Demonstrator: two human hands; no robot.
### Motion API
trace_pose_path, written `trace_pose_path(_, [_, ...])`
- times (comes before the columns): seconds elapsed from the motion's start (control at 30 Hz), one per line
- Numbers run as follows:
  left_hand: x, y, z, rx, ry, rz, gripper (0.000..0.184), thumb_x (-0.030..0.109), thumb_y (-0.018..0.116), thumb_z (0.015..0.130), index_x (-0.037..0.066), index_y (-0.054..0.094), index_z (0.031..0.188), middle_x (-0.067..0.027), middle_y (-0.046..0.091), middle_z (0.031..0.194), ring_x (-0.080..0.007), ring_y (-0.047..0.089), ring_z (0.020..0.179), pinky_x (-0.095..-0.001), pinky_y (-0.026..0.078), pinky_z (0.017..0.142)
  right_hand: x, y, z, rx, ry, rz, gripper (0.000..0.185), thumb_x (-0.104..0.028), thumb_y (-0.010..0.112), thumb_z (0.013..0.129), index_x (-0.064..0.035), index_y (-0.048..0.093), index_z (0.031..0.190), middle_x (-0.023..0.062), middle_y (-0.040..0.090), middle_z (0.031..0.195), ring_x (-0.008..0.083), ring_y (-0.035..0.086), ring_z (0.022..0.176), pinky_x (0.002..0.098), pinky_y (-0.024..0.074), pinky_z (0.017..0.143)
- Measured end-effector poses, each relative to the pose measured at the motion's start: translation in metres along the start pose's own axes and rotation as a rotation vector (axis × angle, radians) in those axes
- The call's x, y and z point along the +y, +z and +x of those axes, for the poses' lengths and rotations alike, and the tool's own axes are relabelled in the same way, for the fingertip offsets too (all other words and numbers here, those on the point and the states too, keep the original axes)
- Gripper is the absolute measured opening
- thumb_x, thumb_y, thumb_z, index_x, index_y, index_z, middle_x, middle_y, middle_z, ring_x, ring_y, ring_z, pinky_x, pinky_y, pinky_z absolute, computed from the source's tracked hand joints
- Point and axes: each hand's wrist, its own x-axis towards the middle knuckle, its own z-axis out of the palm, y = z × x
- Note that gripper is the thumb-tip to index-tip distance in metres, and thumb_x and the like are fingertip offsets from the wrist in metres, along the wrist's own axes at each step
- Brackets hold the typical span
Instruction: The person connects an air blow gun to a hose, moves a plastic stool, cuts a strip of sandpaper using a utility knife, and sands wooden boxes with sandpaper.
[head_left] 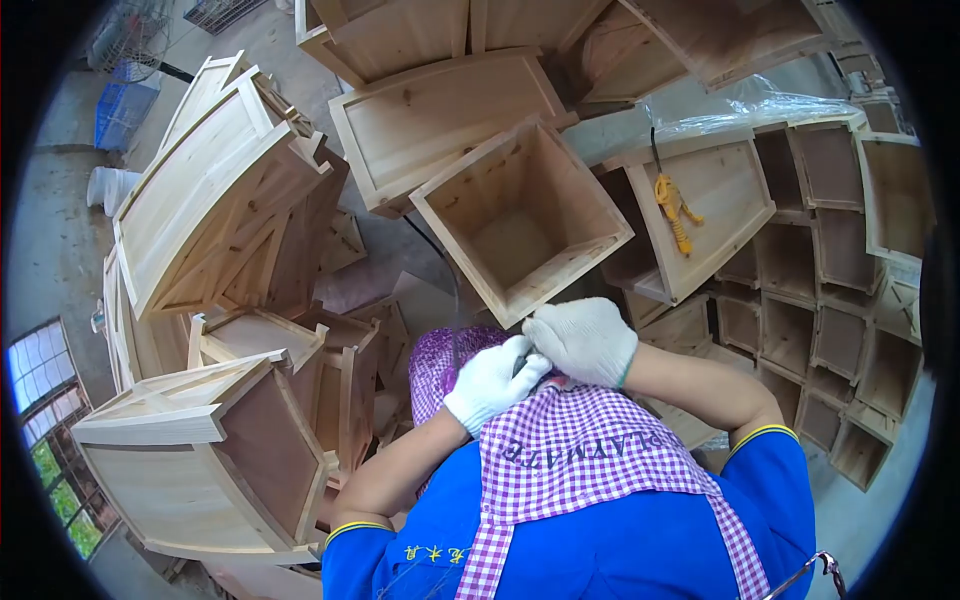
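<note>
In the head view, my left hand (492, 380), in a white glove, is closed in front of my chest. A small dark thing (521, 364) shows at its fingers; its kind cannot be made out. My right hand (584, 341), also gloved, is closed with its fingertips together beside the left one, and what it holds, if anything, is hidden. Just beyond both hands, an open wooden box (597, 258) stands tilted with its mouth toward me. Its nearest corner is close to my right fingertips; whether they touch, I cannot tell. Purple patterned fabric (432, 365) lies beside my left hand.
A yellow air blow gun (676, 212) rests on a wooden box (728, 205) to the right. Stacked wooden boxes (790, 280) fill the right side. More boxes (200, 205) are piled on the left, others (440, 115) at the back. A dark hose (432, 243) runs behind the tilted box.
</note>
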Motion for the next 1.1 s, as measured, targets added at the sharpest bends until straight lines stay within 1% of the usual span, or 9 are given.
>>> trace_pose_path(0.1, [0.015, -0.002, -0.002, 0.155, 0.078, 0.105, 0.050, 0.045, 0.062, 0.098, 0.001, 0.063, 0.123, -0.0247, 0.070, 0.098, -0.0388, 0.071, 0.091, -0.0397, 0.056, 0.078, 0.011, -0.009, 0.007, -0.135, 0.066, 0.076, 0.019, -0.019, 0.057, 0.093, -0.0074, 0.064, 0.105, 0.0151, 0.069, 0.094, 0.0356, 0.070, 0.086, 0.0454, 0.0559, 0.074])
trace_pose_path(0.23, [0.017, -0.020, -0.008, -0.018, -0.066, -0.549, 0.042, 0.038, 0.062, 0.101, -0.002, 0.066, 0.117, 0.0010, 0.059, 0.079, -0.0059, 0.052, 0.069, -0.0243, 0.044, 0.062, 0.027, -0.017, -0.007, -0.048, 0.129, 0.339, 0.025, -0.017, 0.057, 0.091, -0.0070, 0.066, 0.112, 0.0162, 0.069, 0.096, 0.0370, 0.069, 0.086, 0.0459, 0.0552, 0.079])
trace_pose_path(0.3, [0.011, -0.028, -0.009, -0.167, -0.078, -0.726, 0.041, 0.036, 0.063, 0.101, -0.001, 0.066, 0.117, 0.0023, 0.056, 0.076, -0.0049, 0.048, 0.065, -0.0236, 0.039, 0.059, 0.019, -0.029, -0.011, 0.135, -0.003, 0.158, 0.037, -0.038, 0.052, 0.098, -0.0048, 0.064, 0.110, 0.0178, 0.067, 0.095, 0.0368, 0.066, 0.091, 0.0436, 0.0535, 0.083])
trace_pose_path(0.33, [0.014, -0.031, -0.009, -0.207, -0.086, -0.789, 0.041, 0.037, 0.063, 0.101, -0.001, 0.066, 0.116, 0.0027, 0.055, 0.075, -0.0047, 0.046, 0.064, -0.0233, 0.037, 0.058, 0.024, -0.030, -0.009, 0.002, -0.034, 0.055, 0.040, -0.042, 0.060, 0.092, -0.0056, 0.064, 0.108, 0.0154, 0.066, 0.095, 0.0348, 0.065, 0.091, 0.0445, 0.0525, 0.080])
trace_pose_path(0.63, [-0.004, -0.033, -0.007, -0.413, 0.034, -0.796, 0.040, 0.035, 0.066, 0.100, 0.000, 0.068, 0.119, -0.0002, 0.067, 0.094, -0.0041, 0.053, 0.081, -0.0213, 0.044, 0.069, 0.005, -0.055, 0.010, -0.305, -0.439, -0.086, 0.035, -0.042, 0.066, 0.092, -0.0070, 0.070, 0.089, 0.0132, 0.068, 0.082, 0.0329, 0.070, 0.081, 0.0471, 0.0564, 0.072])
trace_pose_path(0.67, [-0.006, -0.034, -0.007, -0.457, 0.016, -0.781, 0.037, 0.032, 0.067, 0.099, 0.000, 0.069, 0.118, 0.0001, 0.069, 0.098, -0.0052, 0.055, 0.086, -0.0220, 0.045, 0.075, 0.004, -0.050, 0.011, -0.267, -0.496, -0.062, 0.035, -0.042, 0.068, 0.089, -0.0085, 0.068, 0.079, 0.0112, 0.065, 0.071, 0.0331, 0.067, 0.069, 0.0463, 0.0526, 0.064])
trace_pose_path(0.8, [-0.012, -0.030, -0.010, -0.463, -0.038, -0.837, 0.050, 0.041, 0.071, 0.094, -0.001, 0.068, 0.121, 0.0058, 0.058, 0.081, -0.0035, 0.048, 0.073, -0.0225, 0.040, 0.065, -0.008, -0.040, 0.004, -0.273, -0.339, -0.002, 0.043, -0.041, 0.059, 0.094, -0.0088, 0.066, 0.066, 0.0147, 0.067, 0.066, 0.0357, 0.067, 0.061, 0.0483, 0.0528, 0.057])
trace_pose_path(0.97, [0.003, -0.046, -0.018, -0.347, -0.138, -0.692, 0.041, 0.032, 0.069, 0.095, -0.001, 0.068, 0.119, -0.0044, 0.068, 0.102, -0.0111, 0.060, 0.097, -0.0277, 0.048, 0.091, -0.020, -0.021, -0.009, -0.166, -0.205, 0.071, 0.042, -0.040, 0.059, 0.094, -0.0084, 0.066, 0.068, 0.0162, 0.064, 0.066, 0.0364, 0.066, 0.061, 0.0484, 0.0522, 0.058])
trace_pose_path(1.1, [0.010, -0.043, -0.020, -0.228, -0.005, -0.558, 0.037, 0.030, 0.058, 0.102, -0.001, 0.067, 0.119, -0.0056, 0.070, 0.092, -0.0124, 0.062, 0.082, -0.0297, 0.051, 0.075, -0.023, -0.010, -0.019, 0.003, -0.044, 0.186, 0.034, -0.034, 0.058, 0.096, -0.0072, 0.065, 0.075, 0.0160, 0.063, 0.068, 0.0370, 0.065, 0.063, 0.0479, 0.0508, 0.059])
